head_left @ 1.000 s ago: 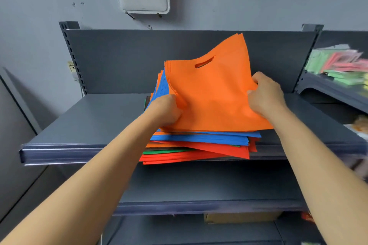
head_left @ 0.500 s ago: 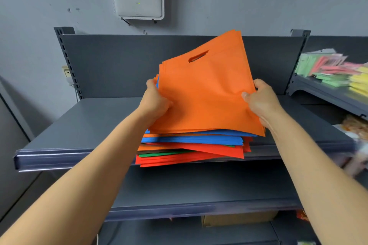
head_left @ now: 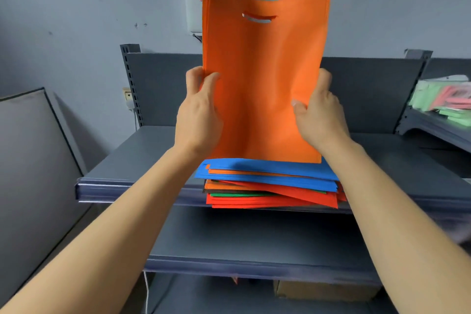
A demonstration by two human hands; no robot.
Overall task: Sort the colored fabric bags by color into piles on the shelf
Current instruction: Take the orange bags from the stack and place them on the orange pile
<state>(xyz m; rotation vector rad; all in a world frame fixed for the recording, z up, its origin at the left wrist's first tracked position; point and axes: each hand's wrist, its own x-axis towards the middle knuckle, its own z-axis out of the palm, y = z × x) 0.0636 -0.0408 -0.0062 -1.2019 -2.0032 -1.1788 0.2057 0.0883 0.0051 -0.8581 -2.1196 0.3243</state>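
Observation:
A thin bundle of orange fabric bags (head_left: 262,79) stands upright in front of me, its cut-out handle near the top and its bottom edge just above the pile. My left hand (head_left: 200,112) grips its left edge and my right hand (head_left: 318,112) grips its right edge. Below them a mixed pile of bags (head_left: 270,183) lies on the grey shelf (head_left: 132,160), with blue on top and orange, red and green layers under it. The pile's front edge hangs slightly over the shelf lip.
A lower grey shelf (head_left: 254,245) runs beneath, with a cardboard box (head_left: 323,290) under it. At the right, another shelf holds pale green and pink bags (head_left: 443,99). A white wall box (head_left: 193,2) hangs behind the orange bags. A grey panel (head_left: 30,160) leans at the left.
Both hands have lifted the orange bags off the pile and tipped them from slanted to upright. Blue bags are now exposed on top of the pile.

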